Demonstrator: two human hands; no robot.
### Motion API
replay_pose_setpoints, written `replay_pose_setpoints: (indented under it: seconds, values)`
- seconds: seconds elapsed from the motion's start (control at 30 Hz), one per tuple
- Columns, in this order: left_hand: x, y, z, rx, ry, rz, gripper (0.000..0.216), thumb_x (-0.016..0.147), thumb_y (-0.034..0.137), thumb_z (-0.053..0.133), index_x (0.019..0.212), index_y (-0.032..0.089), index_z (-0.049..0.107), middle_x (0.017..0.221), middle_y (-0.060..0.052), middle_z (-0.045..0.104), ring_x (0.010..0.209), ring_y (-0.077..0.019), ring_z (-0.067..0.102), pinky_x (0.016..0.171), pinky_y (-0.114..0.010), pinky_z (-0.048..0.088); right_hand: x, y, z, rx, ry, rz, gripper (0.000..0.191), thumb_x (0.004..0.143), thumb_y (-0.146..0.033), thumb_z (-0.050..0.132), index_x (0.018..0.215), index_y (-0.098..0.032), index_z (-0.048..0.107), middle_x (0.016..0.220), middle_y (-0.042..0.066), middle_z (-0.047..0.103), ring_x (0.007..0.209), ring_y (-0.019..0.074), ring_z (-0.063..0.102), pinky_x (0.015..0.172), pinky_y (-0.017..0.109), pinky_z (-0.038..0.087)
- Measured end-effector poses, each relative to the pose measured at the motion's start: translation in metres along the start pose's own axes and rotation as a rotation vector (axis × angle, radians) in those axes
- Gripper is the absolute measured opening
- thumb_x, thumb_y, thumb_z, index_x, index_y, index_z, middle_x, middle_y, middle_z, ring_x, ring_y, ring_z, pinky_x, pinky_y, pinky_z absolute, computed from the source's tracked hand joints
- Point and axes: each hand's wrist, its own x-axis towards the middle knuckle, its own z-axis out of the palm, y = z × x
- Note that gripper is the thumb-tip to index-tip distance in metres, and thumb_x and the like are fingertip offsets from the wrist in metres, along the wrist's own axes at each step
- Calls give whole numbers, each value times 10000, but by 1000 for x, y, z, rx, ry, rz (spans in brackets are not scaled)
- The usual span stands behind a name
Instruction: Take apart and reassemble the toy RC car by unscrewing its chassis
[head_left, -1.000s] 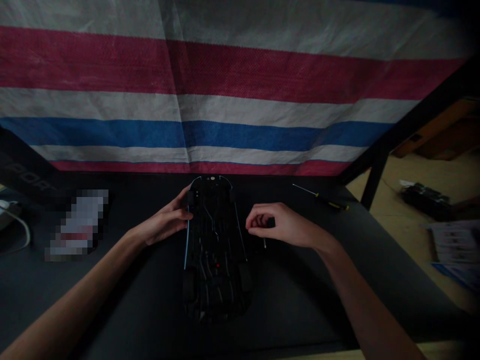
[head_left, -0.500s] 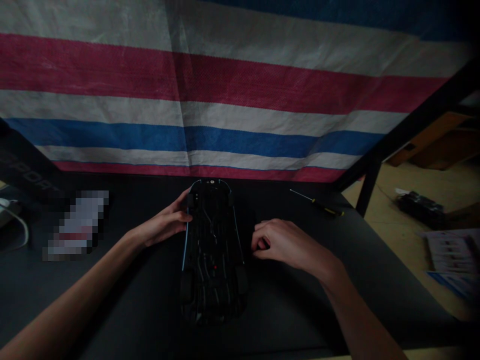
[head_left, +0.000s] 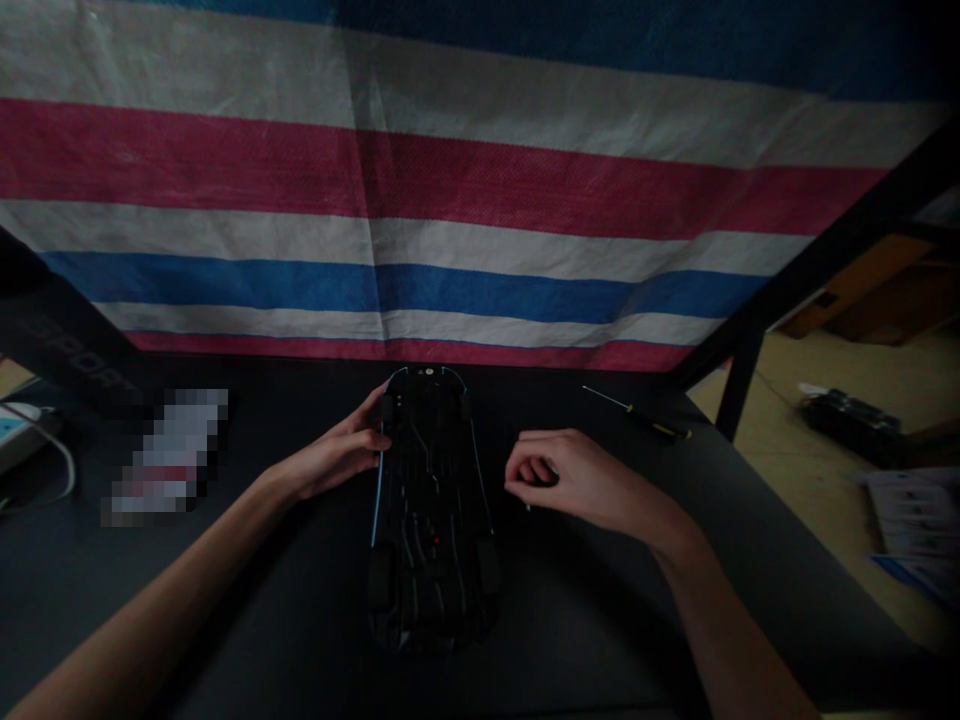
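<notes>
A toy car [head_left: 431, 500] lies upside down on the dark table, its black underside facing up and a small red spot showing near its lower half. My left hand [head_left: 341, 455] grips the car's left edge, thumb on the near side and fingers partly hidden behind the body. To the right of the car and apart from it, my right hand [head_left: 555, 470] is closed with thumb and fingertips together, just over the table. A tiny pale tip pokes out below those fingers, too small to name. Beyond that hand rests a screwdriver [head_left: 652, 420] with a black and yellow handle.
A blurred-out flat item [head_left: 169, 455] lies on the table [head_left: 285, 620] at left, near a white power strip [head_left: 26, 430] with a cable. Striped sheeting [head_left: 450, 180] hangs behind. Past the table's right edge, a dark object [head_left: 851, 425] and papers [head_left: 915, 520] lie on the floor.
The view has tilted slightly, shifting everything a little down and right. My right hand has turned slightly, and a pale tip now shows under its fingers. My left hand keeps its grip.
</notes>
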Motion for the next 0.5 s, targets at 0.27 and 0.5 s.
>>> replay_pose_setpoints:
  seconds: [0.27, 0.5]
  values:
    - [0, 2, 5, -12, 6, 20, 908, 858, 140, 652, 1643, 434, 304, 1503, -57, 541, 1119, -223, 596, 997, -404, 485, 17, -1, 14, 521, 62, 20, 230, 897, -434, 780, 935, -208, 760, 859, 4, 692, 758, 144, 586, 701, 281, 452]
    - [-1, 3, 8, -17, -5, 35, 907, 860, 135, 642, 1643, 434, 295, 1544, -44, 516, 1167, -224, 595, 988, -375, 490, 23, 4, 27, 566, 35, 7, 237, 903, -442, 778, 977, -219, 756, 907, 14, 699, 805, 158, 607, 736, 296, 467]
